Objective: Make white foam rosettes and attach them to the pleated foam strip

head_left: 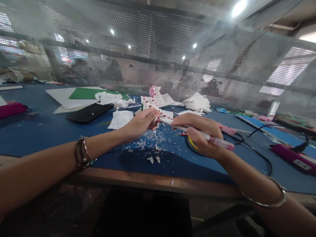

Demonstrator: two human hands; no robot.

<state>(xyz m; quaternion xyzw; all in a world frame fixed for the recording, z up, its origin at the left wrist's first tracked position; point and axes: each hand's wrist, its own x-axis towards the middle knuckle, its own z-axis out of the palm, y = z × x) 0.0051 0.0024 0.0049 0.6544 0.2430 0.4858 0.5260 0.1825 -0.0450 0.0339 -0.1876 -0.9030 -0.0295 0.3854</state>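
Blue desk (pixel 49 135): left hand (pixel 141 123) pinching a red-marked piece (pixel 156 120), right hand (pixel 209 126) gripping a pen (pixel 203 134) — apparently colouring; next stroke calls for steadiness.

- Through my feed, I'm viewing a blue-topped, brown-edged table (pixel 49 138).
- Tiny white scraps (pixel 157 147) are littering its middle.
- A flat, black, phone-like slab (pixel 87 114) is lying left.

A white, pink-ended pen-like tool (pixel 206 136) slants, held, toward a small red-and-white piece (pixel 157 120).
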